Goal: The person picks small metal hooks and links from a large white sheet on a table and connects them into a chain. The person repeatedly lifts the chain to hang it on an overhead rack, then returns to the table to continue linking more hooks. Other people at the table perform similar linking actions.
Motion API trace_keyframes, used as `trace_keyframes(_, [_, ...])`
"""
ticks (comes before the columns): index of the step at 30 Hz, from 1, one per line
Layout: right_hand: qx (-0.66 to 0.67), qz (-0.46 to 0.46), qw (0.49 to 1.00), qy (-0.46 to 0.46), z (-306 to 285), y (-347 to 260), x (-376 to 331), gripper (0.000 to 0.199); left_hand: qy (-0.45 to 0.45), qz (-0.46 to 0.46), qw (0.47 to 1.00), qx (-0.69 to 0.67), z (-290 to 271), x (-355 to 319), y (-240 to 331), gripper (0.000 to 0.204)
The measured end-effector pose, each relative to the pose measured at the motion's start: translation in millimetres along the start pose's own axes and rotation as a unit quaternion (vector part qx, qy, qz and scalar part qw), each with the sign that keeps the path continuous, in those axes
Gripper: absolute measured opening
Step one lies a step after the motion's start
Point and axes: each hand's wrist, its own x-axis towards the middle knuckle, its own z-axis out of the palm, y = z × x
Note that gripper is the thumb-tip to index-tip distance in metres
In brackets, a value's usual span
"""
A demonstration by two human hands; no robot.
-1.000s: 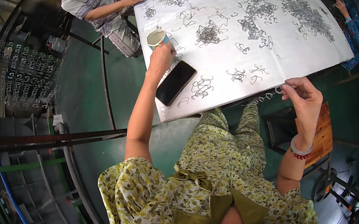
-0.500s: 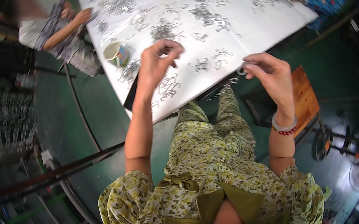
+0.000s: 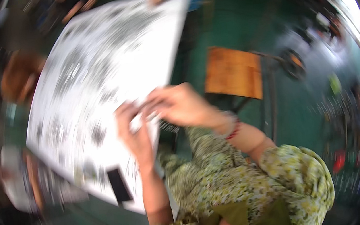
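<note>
Holding bare left hand and bare right hand close together above white-topped table | with fingers bent, cannot tell grip through blur | near black rectangular phone

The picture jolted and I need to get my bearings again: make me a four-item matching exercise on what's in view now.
Column 1
1. Phone
2. Square wooden top
3. Right hand
4. Table

Column 2
A. White, strewn with blurred grey heaps
B. Has pale and red bands at its wrist
C. Black, lying on a white surface
D. Orange-brown, standing apart over the green floor

Right pairs: 1-C, 2-D, 3-B, 4-A
</note>
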Motion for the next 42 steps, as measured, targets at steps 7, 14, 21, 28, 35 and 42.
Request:
trace_keyframes(7, [0.016,-0.176,0.978,0.115,-47.6,-39.0,-11.8,0.016,-0.05,-0.003,0.976,-0.21,30.7,43.0,69.1,0.006])
trace_keyframes(14, [0.038,-0.186,0.962,0.194,-98.8,-93.3,-48.0,0.011,-0.144,0.071,0.953,-0.258,53.0,54.9,127.4,0.012])
trace_keyframes(21, [0.036,-0.217,0.923,0.316,-164.8,-164.8,-108.4,0.01,-0.438,-0.028,0.891,-0.113,94.1,30.0,2.8,0.018])
trace_keyframes(28, [-0.1,-0.253,0.871,0.41,-227.8,-199.9,-164.9,0.011,-0.597,-0.256,0.76,0.012,97.6,-46.3,-167.4,0.023])
trace_keyframes(35, [-0.159,-0.302,0.805,0.485,-287.7,-236.7,-219.4,0.015,-0.556,-0.249,0.793,0.01,86.9,-61.3,-202.9,0.028])
trace_keyframes(42, [-0.187,-0.315,0.732,0.574,-386.1,-274.2,-272.7,0.022,-0.541,-0.26,0.8,-0.013,80.9,-62.1,-206.7,0.028])
